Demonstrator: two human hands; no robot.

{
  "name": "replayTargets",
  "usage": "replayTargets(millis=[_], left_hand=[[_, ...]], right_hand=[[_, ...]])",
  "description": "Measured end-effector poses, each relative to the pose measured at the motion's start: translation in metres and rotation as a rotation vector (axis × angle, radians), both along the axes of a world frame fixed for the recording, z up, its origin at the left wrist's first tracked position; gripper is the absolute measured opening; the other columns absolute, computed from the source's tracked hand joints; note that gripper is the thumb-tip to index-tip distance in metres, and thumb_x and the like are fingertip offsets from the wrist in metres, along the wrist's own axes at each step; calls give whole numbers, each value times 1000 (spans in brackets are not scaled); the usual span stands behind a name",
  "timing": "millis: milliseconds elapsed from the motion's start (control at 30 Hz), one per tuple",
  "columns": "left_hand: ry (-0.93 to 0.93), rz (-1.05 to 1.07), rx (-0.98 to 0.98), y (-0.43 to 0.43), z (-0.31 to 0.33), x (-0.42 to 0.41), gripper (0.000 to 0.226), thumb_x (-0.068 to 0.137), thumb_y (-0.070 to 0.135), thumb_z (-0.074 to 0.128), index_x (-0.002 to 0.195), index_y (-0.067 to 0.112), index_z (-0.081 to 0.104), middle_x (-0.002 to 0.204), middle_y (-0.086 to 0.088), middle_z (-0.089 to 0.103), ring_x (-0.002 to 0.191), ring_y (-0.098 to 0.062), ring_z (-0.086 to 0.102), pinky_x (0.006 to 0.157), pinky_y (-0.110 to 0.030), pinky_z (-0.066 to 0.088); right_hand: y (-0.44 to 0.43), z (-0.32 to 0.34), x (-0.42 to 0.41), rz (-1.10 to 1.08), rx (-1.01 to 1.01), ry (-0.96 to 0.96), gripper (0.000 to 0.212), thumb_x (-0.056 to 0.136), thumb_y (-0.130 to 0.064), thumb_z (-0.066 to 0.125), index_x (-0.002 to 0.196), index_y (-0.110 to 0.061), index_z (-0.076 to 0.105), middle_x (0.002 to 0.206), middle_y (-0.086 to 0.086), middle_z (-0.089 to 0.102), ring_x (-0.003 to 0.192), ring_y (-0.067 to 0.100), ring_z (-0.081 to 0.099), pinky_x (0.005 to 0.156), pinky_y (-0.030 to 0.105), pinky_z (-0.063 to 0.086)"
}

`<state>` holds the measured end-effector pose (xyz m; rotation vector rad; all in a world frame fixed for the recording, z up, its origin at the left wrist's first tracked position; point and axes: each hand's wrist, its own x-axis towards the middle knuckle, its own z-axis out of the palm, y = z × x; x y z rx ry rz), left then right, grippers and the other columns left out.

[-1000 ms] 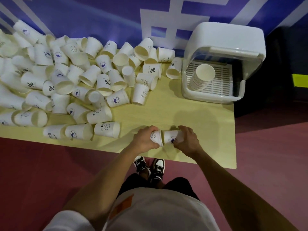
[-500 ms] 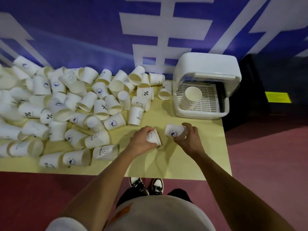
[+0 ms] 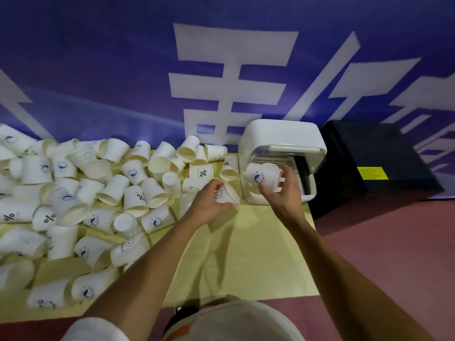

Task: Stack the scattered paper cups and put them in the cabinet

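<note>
The right hand (image 3: 280,193) pinches a white paper cup with a blue logo (image 3: 258,175) and has carried it from the near table edge up to the mouth of the white plastic cabinet (image 3: 283,136). The left hand (image 3: 208,203) has followed, gripping a white smiley-printed paper cup (image 3: 225,195) just beside the cabinet. Delivery looks imminent, yet many loose white cups (image 3: 103,193) lie heaped on the pale yellow table (image 3: 258,254).

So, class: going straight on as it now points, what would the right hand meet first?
Probably the white cabinet: the right hand holds a cup at its open front, so the slatted rack inside comes first; depth is unclear.
</note>
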<state>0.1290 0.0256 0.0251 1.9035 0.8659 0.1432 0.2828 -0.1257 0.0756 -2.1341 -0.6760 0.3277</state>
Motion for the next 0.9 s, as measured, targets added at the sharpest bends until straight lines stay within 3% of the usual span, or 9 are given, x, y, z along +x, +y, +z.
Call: replayTargets(millis=[133, 300, 433, 633, 900], left_hand=[[-27, 9, -31, -1, 4, 7, 72, 77, 31, 82, 136, 16, 44, 134, 0, 54, 120, -19, 54, 102, -35, 45], [-51, 72, -91, 1, 9, 14, 74, 79, 36, 80, 139, 20, 40, 135, 2, 52, 117, -19, 55, 100, -38, 48], [-69, 114, -70, 2, 15, 23, 73, 79, 35, 80, 139, 19, 42, 133, 2, 53, 117, -19, 55, 99, -35, 48], [-37, 170, -68, 1, 20, 39, 83, 81, 38, 79, 147, 23, 31, 140, 0, 50, 116, -19, 53, 96, -37, 49], [26, 139, -62, -5, 21, 58, 88, 79, 31, 81, 148, 25, 27, 138, 1, 50, 112, -15, 52, 89, -30, 45]], right_hand=[[8, 16, 16, -76, -15, -161, 71, 81, -32, 77, 142, -21, 41, 135, 7, 49, 119, 16, 47, 100, 38, 46], [12, 15, 37, -69, -197, -270, 71, 82, -26, 73, 144, -25, 38, 141, 11, 45, 125, 32, 47, 101, 46, 47], [14, 9, 48, 7, -277, -286, 73, 83, -22, 72, 147, -26, 38, 145, 9, 42, 132, 31, 41, 106, 46, 44], [16, 1, 67, 95, -324, -281, 72, 84, -19, 69, 149, -26, 39, 146, 8, 41, 128, 31, 43, 103, 44, 43], [19, -15, 78, 158, -307, -272, 72, 81, -25, 75, 144, -14, 42, 140, 10, 52, 123, 32, 49, 103, 42, 42]])
